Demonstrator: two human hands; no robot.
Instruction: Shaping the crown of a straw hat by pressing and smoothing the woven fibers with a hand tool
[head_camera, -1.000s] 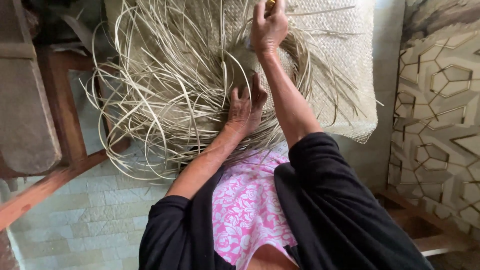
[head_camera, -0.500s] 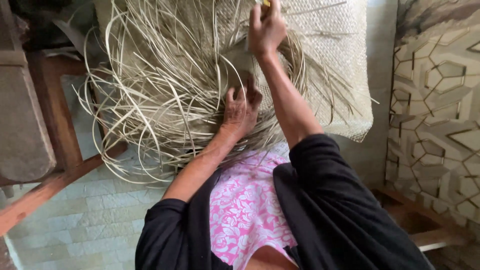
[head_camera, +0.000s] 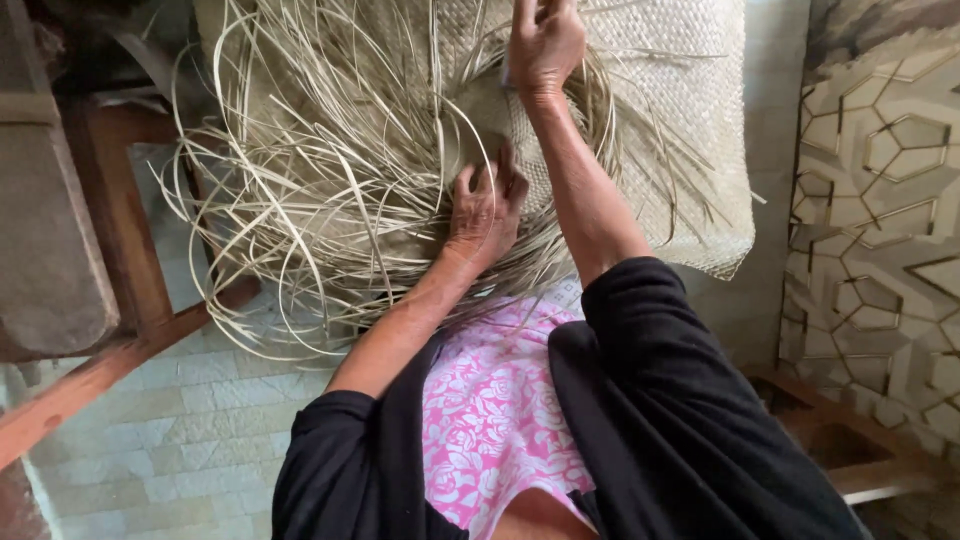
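Observation:
A pale woven straw mat (head_camera: 680, 130) lies in front of me, its unwoven end a loose tangle of dry straw strips (head_camera: 330, 190) curling to the left. My left hand (head_camera: 487, 210) presses flat on the strips near the mat's woven edge, fingers spread. Farther out at the top of the view, my right hand (head_camera: 543, 42) is closed around a few strips, pinching them; something small and yellowish shows at its top edge, too cut off to identify. My black sleeves and a pink floral garment (head_camera: 495, 410) fill the bottom.
A wooden chair frame (head_camera: 120, 300) with a worn seat stands at the left over a pale tiled floor (head_camera: 180, 440). A panel with a hexagon pattern (head_camera: 880, 200) rises at the right, with a wooden ledge (head_camera: 860, 470) below it.
Both hands stay in nearly the same places on the mat. The view has shifted slightly, and my left hand's fingers have crept a little on the strips.

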